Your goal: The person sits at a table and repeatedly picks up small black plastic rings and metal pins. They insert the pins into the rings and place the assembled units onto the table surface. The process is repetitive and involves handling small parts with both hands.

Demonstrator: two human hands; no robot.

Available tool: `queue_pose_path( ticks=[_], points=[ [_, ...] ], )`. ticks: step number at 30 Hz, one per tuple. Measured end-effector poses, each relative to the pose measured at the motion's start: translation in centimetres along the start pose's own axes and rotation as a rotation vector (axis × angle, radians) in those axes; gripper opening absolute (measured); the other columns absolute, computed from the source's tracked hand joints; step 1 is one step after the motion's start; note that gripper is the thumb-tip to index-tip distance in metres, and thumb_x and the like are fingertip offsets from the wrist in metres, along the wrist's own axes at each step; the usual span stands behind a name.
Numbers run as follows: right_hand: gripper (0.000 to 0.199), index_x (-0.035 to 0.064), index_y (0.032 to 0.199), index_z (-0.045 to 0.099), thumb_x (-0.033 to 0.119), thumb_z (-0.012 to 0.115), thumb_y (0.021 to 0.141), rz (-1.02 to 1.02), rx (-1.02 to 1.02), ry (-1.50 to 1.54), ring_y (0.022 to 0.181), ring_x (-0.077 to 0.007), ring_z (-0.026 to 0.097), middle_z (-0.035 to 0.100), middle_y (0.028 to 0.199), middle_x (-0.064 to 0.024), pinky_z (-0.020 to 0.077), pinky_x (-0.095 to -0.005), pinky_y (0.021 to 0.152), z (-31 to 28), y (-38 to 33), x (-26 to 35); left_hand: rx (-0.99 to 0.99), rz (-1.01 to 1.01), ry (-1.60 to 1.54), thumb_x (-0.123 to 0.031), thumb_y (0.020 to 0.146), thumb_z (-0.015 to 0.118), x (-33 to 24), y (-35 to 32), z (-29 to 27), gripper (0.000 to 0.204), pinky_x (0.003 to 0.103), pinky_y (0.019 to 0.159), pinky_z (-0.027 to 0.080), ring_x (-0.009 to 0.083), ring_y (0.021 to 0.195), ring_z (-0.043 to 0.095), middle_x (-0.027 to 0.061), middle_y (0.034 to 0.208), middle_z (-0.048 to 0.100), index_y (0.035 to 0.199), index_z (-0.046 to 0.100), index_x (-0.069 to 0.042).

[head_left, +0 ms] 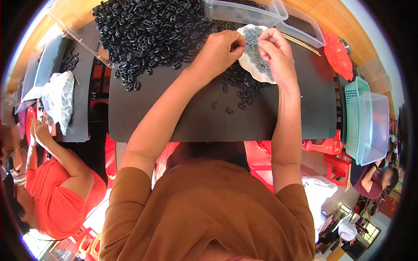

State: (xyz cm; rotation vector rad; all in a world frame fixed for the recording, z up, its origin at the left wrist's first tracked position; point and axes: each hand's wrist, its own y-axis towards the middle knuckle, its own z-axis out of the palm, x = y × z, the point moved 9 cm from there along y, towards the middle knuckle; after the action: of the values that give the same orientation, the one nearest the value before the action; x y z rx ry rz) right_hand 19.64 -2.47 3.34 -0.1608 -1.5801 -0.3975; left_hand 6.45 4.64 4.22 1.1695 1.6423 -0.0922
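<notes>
Over the far part of the dark table, my left hand (221,51) is closed in a pinch, near the left rim of a white scalloped plate (266,78). Small grey metal-looking pieces (254,41) cover that plate. My right hand (278,56) hovers over the plate's right side, thumb and fingertips pressed together. Whatever either hand pinches is too small or hidden to name. To the left of my left hand spreads a large heap of black oval pieces with holes (150,32). Smaller black clip-like parts (244,93) lie scattered by the plate's near edge.
Clear plastic bins (248,15) stand at the far side, with thin sticks (302,43) and a red scalloped dish (338,54) to the right. A green basket (353,117) is beyond the right edge. Leftward, a person in red (61,187) sits by another table with a plastic bag (61,98).
</notes>
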Motion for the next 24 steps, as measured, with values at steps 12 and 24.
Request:
queue_pose_path(
  ticks=[12, 24],
  points=[
    [0.011, 0.0045, 0.092, 0.064, 0.008, 0.057, 0.084, -0.059, -0.162, -0.776, 0.068, -0.0153, 0.060, 0.067, 0.076, -0.0067, 0.0476, -0.0302, 0.065, -1.8, -0.4, 0.4, 0.089, -0.317, -0.248, -0.008, 0.088, 0.067, 2.1, -0.5, 0.7, 0.014, 0.022, 0.060, 0.052, 0.0080, 0.064, 0.063, 0.0042, 0.076, 0.068, 0.099, 0.070, 0.000],
    [0.010, 0.0041, 0.086, 0.064, 0.002, 0.058, 0.078, -0.238, -0.042, -1.141, 0.081, -0.0344, 0.064, 0.065, 0.088, -0.0128, 0.0510, -0.0439, 0.072, 1.8, -0.5, 0.2, 0.205, -0.478, -0.379, -0.015, 0.096, 0.059, 2.4, -5.2, -2.3, 0.016, 0.020, 0.055, 0.045, 0.0033, 0.060, 0.054, 0.0008, 0.079, 0.067, 0.099, 0.069, -0.002]
  ],
)
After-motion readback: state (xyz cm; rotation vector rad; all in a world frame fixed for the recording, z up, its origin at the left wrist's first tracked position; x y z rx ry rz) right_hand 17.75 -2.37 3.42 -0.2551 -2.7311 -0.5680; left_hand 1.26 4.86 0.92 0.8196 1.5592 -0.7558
